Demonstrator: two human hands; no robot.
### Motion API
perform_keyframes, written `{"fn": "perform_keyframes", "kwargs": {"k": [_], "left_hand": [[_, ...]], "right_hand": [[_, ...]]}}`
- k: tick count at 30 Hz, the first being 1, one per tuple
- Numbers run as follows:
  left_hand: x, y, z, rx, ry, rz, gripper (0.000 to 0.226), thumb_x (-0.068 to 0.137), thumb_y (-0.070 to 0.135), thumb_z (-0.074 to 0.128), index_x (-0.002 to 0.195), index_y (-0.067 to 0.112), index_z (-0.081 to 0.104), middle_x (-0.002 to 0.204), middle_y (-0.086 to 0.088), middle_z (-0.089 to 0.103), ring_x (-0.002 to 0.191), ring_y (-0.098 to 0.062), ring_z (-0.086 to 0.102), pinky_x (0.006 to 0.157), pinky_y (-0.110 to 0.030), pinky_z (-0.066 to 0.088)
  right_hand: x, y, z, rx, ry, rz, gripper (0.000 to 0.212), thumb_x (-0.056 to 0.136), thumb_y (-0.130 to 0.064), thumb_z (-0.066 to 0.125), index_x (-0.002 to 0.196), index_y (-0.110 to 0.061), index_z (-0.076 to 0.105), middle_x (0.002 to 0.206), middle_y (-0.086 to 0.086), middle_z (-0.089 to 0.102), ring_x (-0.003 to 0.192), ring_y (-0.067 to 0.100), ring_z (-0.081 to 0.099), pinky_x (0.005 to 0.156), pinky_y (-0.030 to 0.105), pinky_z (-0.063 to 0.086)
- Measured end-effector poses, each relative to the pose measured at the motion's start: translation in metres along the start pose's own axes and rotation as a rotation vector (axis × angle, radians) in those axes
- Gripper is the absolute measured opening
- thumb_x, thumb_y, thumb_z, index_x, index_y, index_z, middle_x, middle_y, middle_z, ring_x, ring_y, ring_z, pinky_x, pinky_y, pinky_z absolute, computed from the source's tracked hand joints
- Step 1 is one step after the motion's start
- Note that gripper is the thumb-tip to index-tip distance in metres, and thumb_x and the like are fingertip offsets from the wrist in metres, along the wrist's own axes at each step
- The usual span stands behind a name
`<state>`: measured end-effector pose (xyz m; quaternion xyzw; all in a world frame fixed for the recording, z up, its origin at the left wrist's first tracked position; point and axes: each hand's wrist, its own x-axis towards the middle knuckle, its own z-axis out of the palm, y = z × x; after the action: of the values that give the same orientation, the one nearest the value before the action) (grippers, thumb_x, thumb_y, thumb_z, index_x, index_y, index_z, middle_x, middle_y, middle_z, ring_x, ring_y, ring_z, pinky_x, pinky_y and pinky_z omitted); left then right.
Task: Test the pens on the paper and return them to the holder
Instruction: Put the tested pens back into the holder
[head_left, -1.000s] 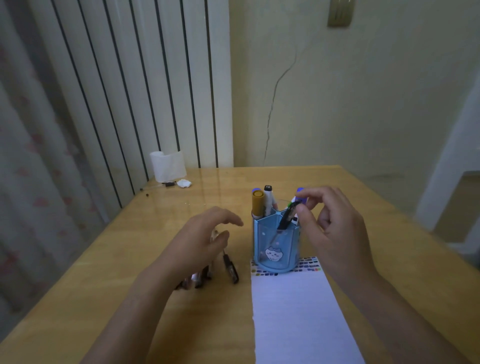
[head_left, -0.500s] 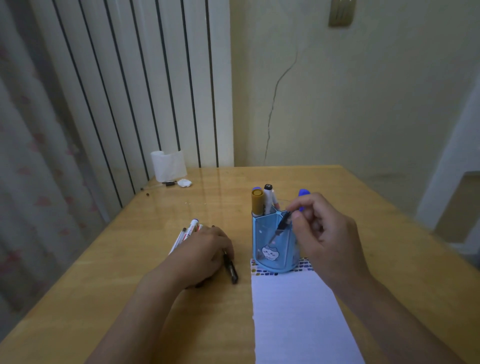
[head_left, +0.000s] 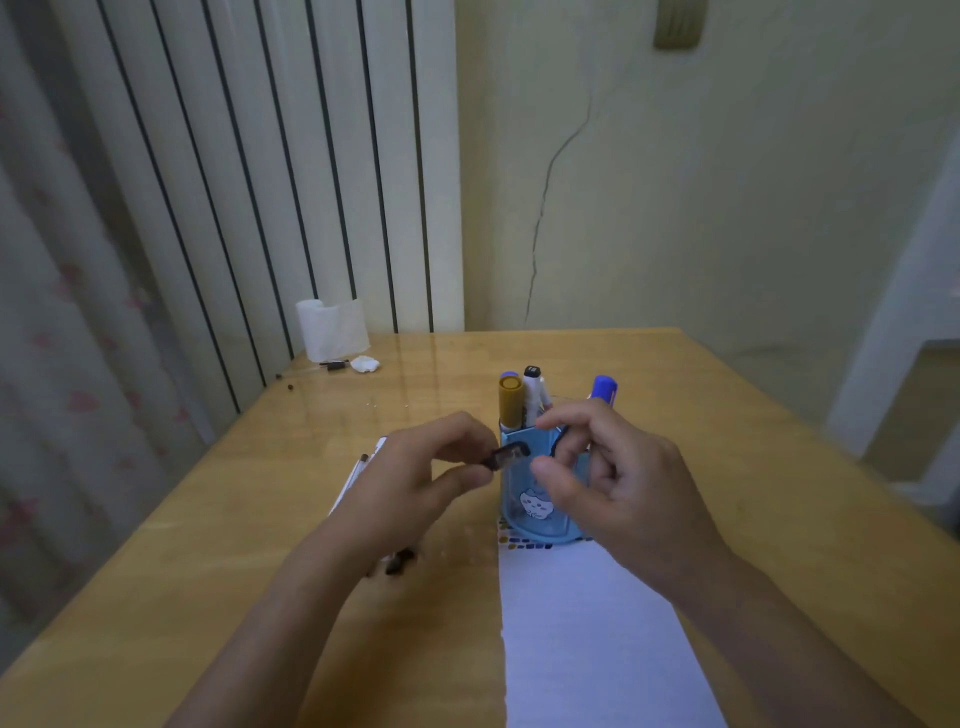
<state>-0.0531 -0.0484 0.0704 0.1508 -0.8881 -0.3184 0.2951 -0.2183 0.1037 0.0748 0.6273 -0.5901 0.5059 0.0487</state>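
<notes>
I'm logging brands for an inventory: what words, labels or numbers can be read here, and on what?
None can be read.
Pen holder: a cartoon face sticker, no words seen.
White pen's black cap: pale marks, too blurred to read.
Blue-capped pen: print on its barrel, too small to read.
Paper: only colour swatches along its top edge, no writing.
Wall plate: no text seen.

I'm looking at a home room: behind the wooden table (head_left: 675, 467) stand a flowered curtain (head_left: 62, 338) and a cracked plaster wall (head_left: 675, 182).
</notes>
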Motion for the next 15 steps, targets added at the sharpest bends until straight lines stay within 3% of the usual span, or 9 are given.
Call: {"fn": "perform_keyframes", "kwargs": {"k": [3,6,11,15], "left_hand": [[0.000,0.005,0.005,-0.073,0.014,0.047,0.015,0.087,0.008,0.073,0.099,0.014,0.067,0.096,0.008,0.072,0.099,-0.014,0.068,0.088,-0.032,0.054],[-0.001,0.009,0.010,-0.084,0.008,0.074,0.015,0.088,0.009,0.073,0.100,0.014,0.067,0.094,0.009,0.071,0.097,-0.014,0.068,0.081,-0.023,0.052],[-0.001,0.011,0.009,-0.026,0.121,0.082,0.007,0.095,0.017,0.065,0.099,0.023,0.066,0.098,0.015,0.068,0.100,-0.011,0.064,0.085,-0.023,0.050],[-0.001,0.004,0.010,0.090,0.146,0.016,0.018,0.097,0.019,0.059,0.109,0.031,0.061,0.109,0.019,0.061,0.106,-0.002,0.058,0.087,-0.021,0.049]], "right_hand": [[0.000,-0.002,0.001,-0.075,0.003,-0.043,0.019,0.088,-0.040,0.070,0.104,-0.031,0.066,0.078,-0.026,0.060,0.049,0.009,0.040,0.054,0.011,0.030],[0.001,-0.003,0.000,-0.105,0.042,-0.046,0.014,0.088,-0.021,0.076,0.100,-0.024,0.069,0.076,-0.035,0.055,0.049,0.011,0.041,0.054,0.010,0.032],[0.003,-0.001,-0.004,-0.028,0.201,0.002,0.011,0.093,-0.015,0.067,0.100,-0.022,0.067,0.072,-0.024,0.059,0.047,0.007,0.043,0.049,0.011,0.030],[0.008,0.001,-0.016,0.021,0.363,0.040,0.015,0.094,-0.020,0.060,0.106,-0.027,0.066,0.077,-0.009,0.061,0.048,0.007,0.042,0.051,0.011,0.028]]}}
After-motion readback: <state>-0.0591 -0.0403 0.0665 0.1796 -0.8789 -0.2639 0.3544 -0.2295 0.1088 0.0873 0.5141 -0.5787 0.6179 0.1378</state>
